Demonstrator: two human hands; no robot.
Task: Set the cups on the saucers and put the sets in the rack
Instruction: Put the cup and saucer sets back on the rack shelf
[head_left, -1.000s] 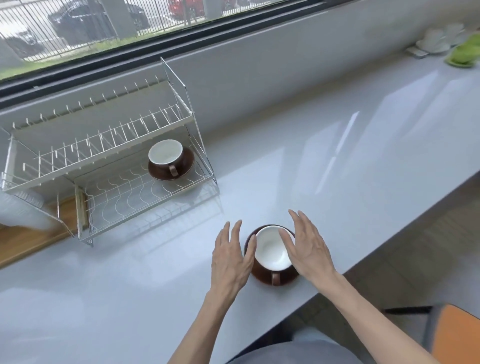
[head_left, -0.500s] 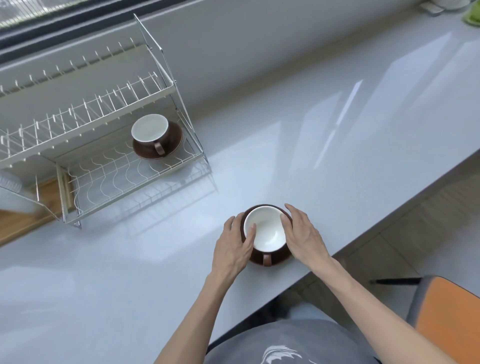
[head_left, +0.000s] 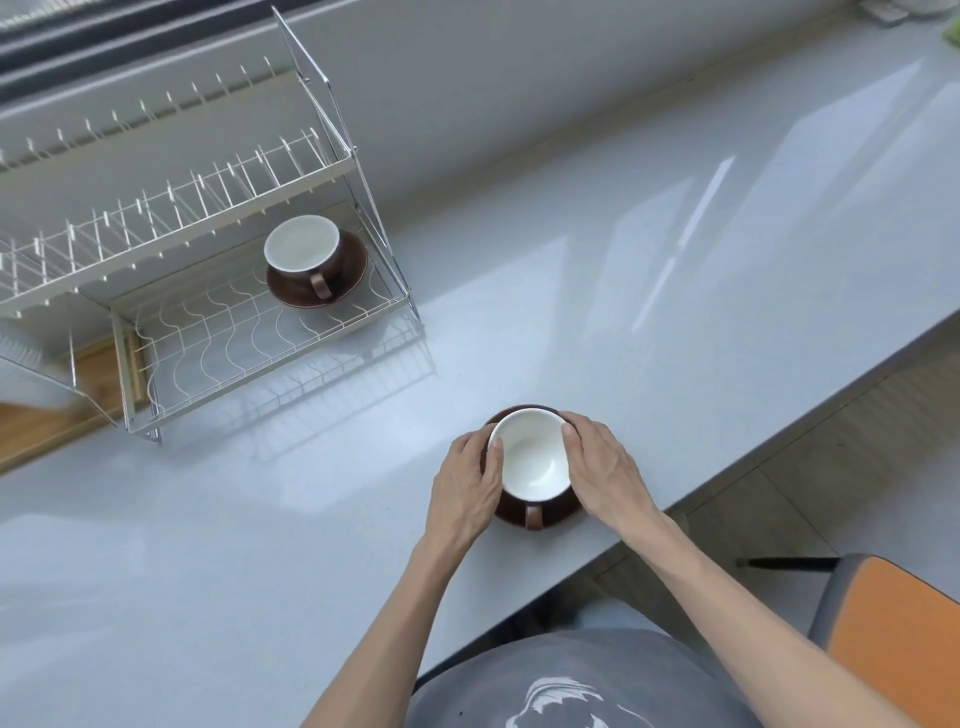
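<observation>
My left hand (head_left: 464, 483) and right hand (head_left: 602, 467) are clamped on either side of the cup (head_left: 530, 457), which sits on its saucer (head_left: 558, 514) near the counter's (head_left: 623, 260) front edge. A second set (head_left: 311, 262) stands on the rack's (head_left: 249, 332) lower shelf.

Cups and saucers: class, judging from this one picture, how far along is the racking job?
Done: one cup sits on its saucer on the rack's lower shelf. In hand: the left hand and right hand grip the second cup, on its saucer on the counter. Left: moving that set into the rack.
</observation>
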